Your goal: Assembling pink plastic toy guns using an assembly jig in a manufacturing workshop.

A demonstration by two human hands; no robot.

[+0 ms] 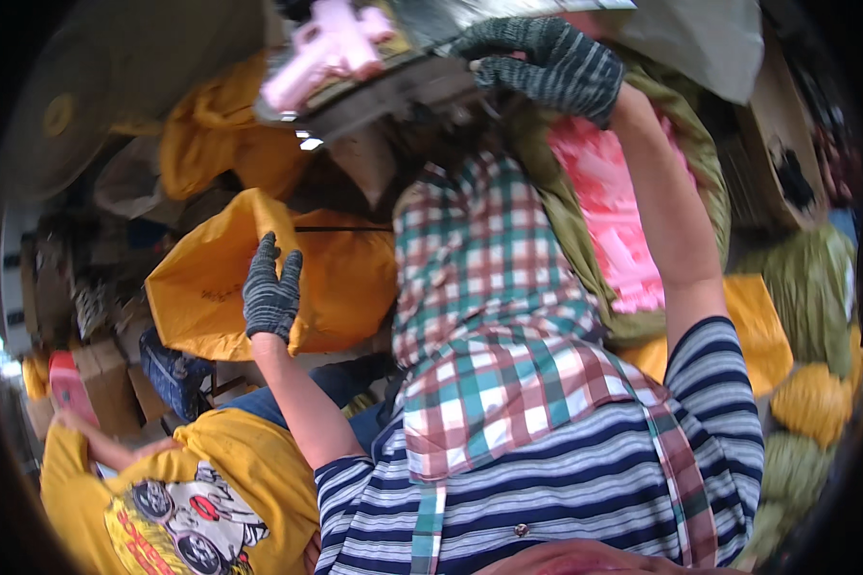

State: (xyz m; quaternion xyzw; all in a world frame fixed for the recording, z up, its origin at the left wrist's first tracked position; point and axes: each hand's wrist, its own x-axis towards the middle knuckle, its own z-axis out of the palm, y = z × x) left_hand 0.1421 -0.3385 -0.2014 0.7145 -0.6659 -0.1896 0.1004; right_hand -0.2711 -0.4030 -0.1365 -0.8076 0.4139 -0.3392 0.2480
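While a co-worker in a yellow shirt crouches at the lower left, the gloved left hand lies spread against a yellow sack; the gloved right hand curls its fingers over a grey tray of pink plastic parts overhead; one-handed, it could tip and spill.

Sacks, bags and cartons crowd around one big yellow plastic sack.

Right of that yellow sack, an olive-green woven sack gapes open, full of pink moulded plastic pieces. Above the yellow sack sits a blister pack with a pink toy. Lower left of it stand brown cardboard cartons and a red packet. Far right lie green and yellow mesh sacks.
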